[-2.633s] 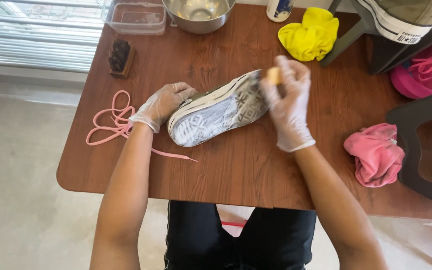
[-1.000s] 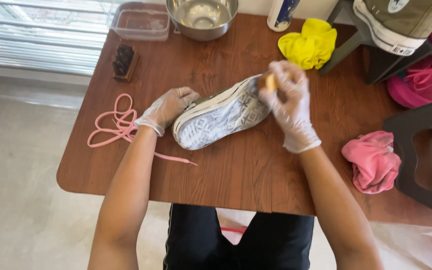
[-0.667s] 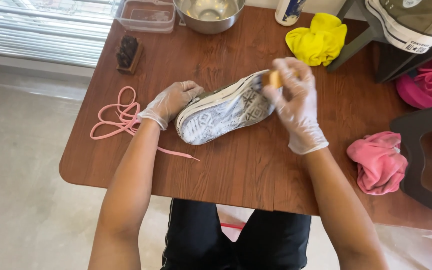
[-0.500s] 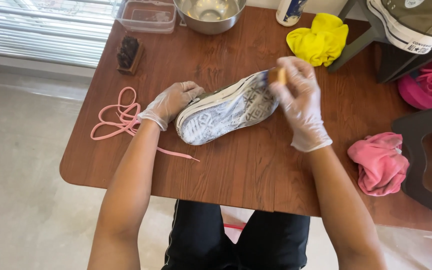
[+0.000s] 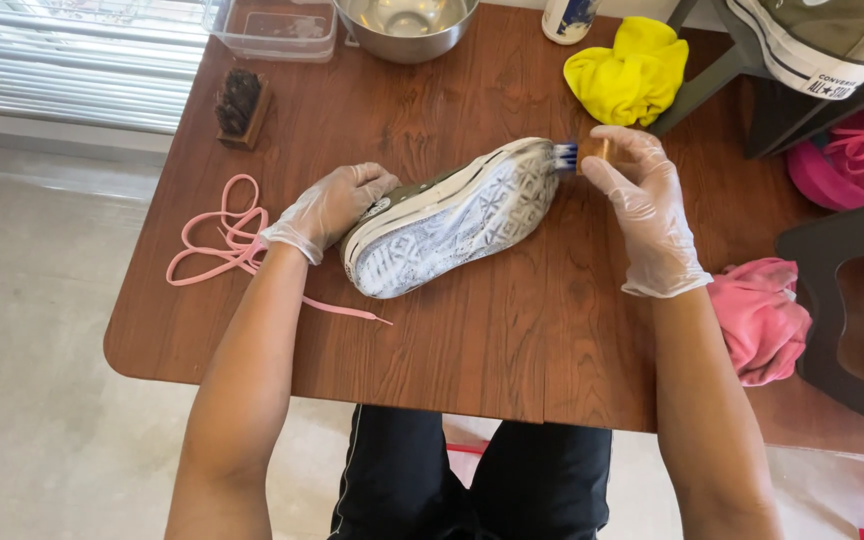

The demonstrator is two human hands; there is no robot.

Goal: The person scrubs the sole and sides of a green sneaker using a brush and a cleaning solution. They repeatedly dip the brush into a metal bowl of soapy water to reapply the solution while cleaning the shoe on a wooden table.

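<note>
A grey-green sneaker (image 5: pixel 452 225) lies on its side on the brown wooden table (image 5: pixel 512 340), its pale patterned sole turned up toward me. My left hand (image 5: pixel 337 205), in a clear glove, grips the heel end of the sneaker. My right hand (image 5: pixel 642 205), also gloved, holds a small wooden brush (image 5: pixel 580 153) whose light bristles touch the toe end of the sole.
Pink shoelaces (image 5: pixel 227 235) lie left of the sneaker. A dark brush (image 5: pixel 240 103), a clear plastic tub (image 5: pixel 272 25) and a metal bowl (image 5: pixel 407 25) sit at the far edge. A yellow cloth (image 5: pixel 632 80) lies beyond, a pink cloth (image 5: pixel 757 315) at right. Dark stands (image 5: pixel 842 300) hold another sneaker (image 5: pixel 812 35).
My right hand has slid the brush from the side of the sole out to the toe tip. The left hand still holds the heel.
</note>
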